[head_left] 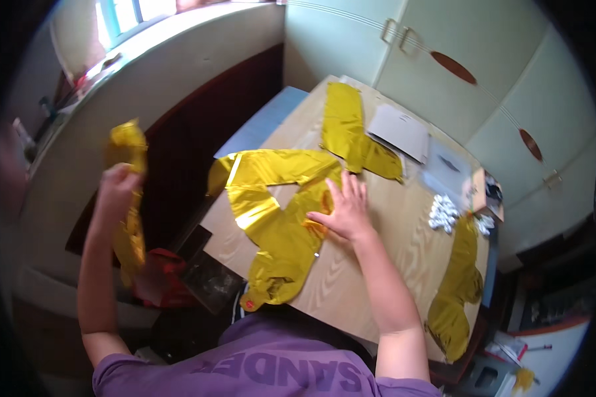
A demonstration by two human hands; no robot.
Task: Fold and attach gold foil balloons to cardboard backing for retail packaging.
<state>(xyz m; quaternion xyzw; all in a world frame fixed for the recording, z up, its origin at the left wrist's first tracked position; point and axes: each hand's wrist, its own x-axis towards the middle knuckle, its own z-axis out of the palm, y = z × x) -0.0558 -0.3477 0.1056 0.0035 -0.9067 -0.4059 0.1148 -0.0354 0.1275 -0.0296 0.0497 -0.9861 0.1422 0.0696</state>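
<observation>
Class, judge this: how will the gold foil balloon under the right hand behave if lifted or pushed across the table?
The gold foil balloon lies flat and creased, so probably floppy and light. Its shiny skin may slide easily on the smooth table. The one in the left hand droops, which suggests the same limpness.

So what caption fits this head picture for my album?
Left hand lifts a gold balloon; right hand presses another on the table.
</observation>
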